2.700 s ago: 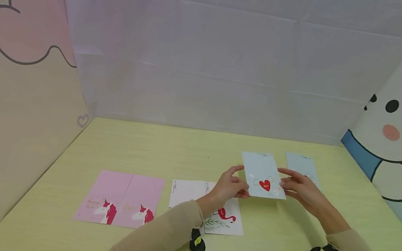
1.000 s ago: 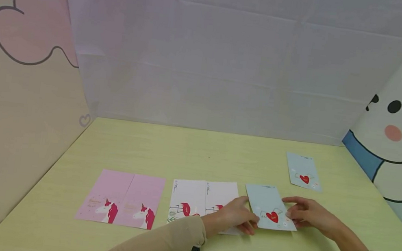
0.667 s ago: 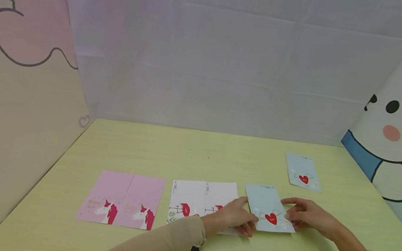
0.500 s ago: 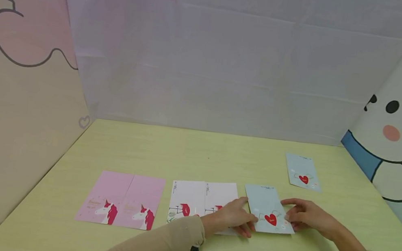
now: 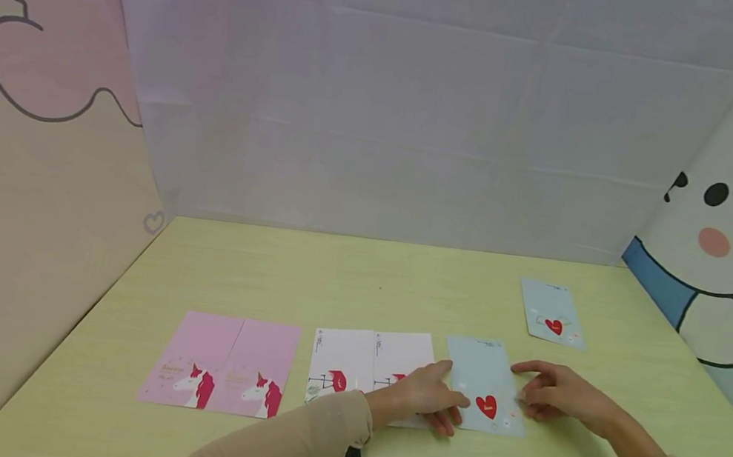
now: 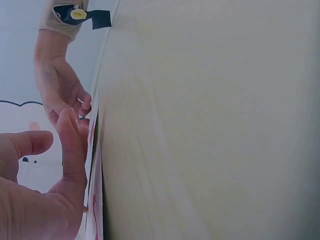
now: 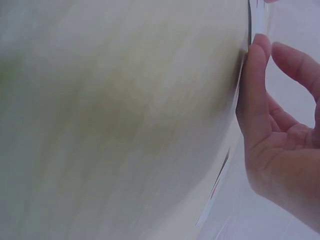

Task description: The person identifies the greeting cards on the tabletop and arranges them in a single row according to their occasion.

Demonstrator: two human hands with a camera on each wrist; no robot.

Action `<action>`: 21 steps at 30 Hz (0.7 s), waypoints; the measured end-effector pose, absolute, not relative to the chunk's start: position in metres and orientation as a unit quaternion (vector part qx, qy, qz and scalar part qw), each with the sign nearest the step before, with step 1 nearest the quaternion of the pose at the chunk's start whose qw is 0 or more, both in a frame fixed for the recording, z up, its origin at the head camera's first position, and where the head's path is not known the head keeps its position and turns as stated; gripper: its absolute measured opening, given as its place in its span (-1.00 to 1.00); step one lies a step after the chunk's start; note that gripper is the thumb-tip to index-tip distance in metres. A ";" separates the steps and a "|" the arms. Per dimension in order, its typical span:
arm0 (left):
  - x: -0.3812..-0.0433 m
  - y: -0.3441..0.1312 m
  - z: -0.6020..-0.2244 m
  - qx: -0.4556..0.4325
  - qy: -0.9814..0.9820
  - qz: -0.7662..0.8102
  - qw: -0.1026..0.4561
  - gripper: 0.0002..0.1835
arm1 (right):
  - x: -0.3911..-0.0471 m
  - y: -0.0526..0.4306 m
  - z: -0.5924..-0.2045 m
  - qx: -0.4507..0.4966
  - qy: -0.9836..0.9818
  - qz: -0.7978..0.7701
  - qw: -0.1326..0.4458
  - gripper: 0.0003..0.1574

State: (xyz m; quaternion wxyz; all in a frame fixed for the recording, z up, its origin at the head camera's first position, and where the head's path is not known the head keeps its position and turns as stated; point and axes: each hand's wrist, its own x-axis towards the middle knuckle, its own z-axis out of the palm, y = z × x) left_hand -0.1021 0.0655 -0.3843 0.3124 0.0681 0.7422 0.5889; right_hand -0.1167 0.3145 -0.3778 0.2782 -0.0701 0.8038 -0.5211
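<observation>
A pale blue card with a red heart (image 5: pixel 484 371) lies flat on the table in the head view. My left hand (image 5: pixel 419 392) is at its left edge, and that hand and forearm cover parts of two white flamingo cards (image 5: pixel 340 351). At the card's right edge is my right hand (image 5: pixel 566 395), fingertips beside or touching it. The left wrist view shows my left hand (image 6: pixel 47 200) with thumb apart from the fingers, nothing pinched. In the right wrist view, a gap shows between the thumb and fingers of my right hand (image 7: pixel 280 135).
Two pink unicorn cards (image 5: pixel 262 352) lie side by side at left. A second pale blue heart card (image 5: pixel 549 303) lies farther back at right. The light yellow table (image 5: pixel 308 274) meets a white sheet (image 5: pixel 383 133) behind, with printed panels on both sides.
Both hands brought the heart card down from the air to the table beside the flamingo cards. Its near edge has since dropped flat, and the fingers have let go.
</observation>
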 end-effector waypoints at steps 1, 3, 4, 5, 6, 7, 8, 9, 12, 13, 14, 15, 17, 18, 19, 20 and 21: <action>-0.102 0.065 -0.384 0.068 0.742 0.589 0.313 -0.27 | -0.117 0.314 -0.378 -0.069 0.803 -0.522 0.278 -0.37; -0.102 0.065 -0.384 0.067 0.741 0.589 0.315 -0.27 | -0.117 0.315 -0.378 -0.070 0.803 -0.523 0.277 -0.37; -0.102 0.065 -0.384 0.067 0.741 0.589 0.316 -0.28 | -0.117 0.315 -0.378 -0.074 0.803 -0.523 0.277 -0.37; -0.102 0.065 -0.384 0.067 0.740 0.589 0.317 -0.28 | -0.117 0.315 -0.378 -0.075 0.803 -0.523 0.276 -0.37; -0.102 0.065 -0.384 0.068 0.740 0.589 0.317 -0.28 | -0.117 0.315 -0.378 -0.076 0.803 -0.523 0.276 -0.37; -0.101 0.065 -0.384 0.069 0.740 0.589 0.319 -0.28 | -0.117 0.315 -0.378 -0.075 0.804 -0.521 0.276 -0.37; -0.101 0.065 -0.384 0.070 0.739 0.588 0.321 -0.28 | -0.117 0.314 -0.378 -0.076 0.805 -0.520 0.276 -0.36; -0.101 0.065 -0.384 0.070 0.738 0.589 0.322 -0.28 | -0.117 0.314 -0.379 -0.076 0.806 -0.518 0.276 -0.36; -0.101 0.065 -0.385 0.073 0.732 0.593 0.326 -0.28 | -0.119 0.312 -0.379 -0.072 0.814 -0.508 0.272 -0.35; -0.101 0.065 -0.385 0.074 0.731 0.594 0.328 -0.28 | -0.120 0.312 -0.380 -0.071 0.817 -0.505 0.271 -0.35; -0.101 0.065 -0.385 0.074 0.730 0.594 0.329 -0.29 | -0.120 0.312 -0.380 -0.071 0.819 -0.502 0.269 -0.34; -0.100 0.065 -0.385 0.074 0.728 0.597 0.330 -0.28 | -0.121 0.311 -0.380 -0.069 0.821 -0.500 0.267 -0.34; -0.100 0.064 -0.384 0.075 0.725 0.600 0.332 -0.28 | -0.122 0.311 -0.381 -0.068 0.823 -0.498 0.266 -0.34; -0.099 0.064 -0.384 0.075 0.724 0.600 0.333 -0.28 | -0.122 0.311 -0.381 -0.068 0.823 -0.498 0.265 -0.33; -0.099 0.064 -0.384 0.075 0.724 0.599 0.335 -0.28 | -0.122 0.311 -0.382 -0.068 0.823 -0.497 0.265 -0.34; -0.099 0.064 -0.384 0.076 0.723 0.599 0.335 -0.28 | -0.122 0.311 -0.381 -0.068 0.823 -0.498 0.265 -0.34; -0.099 0.063 -0.383 0.076 0.722 0.600 0.336 -0.28 | -0.122 0.311 -0.381 -0.067 0.823 -0.498 0.265 -0.34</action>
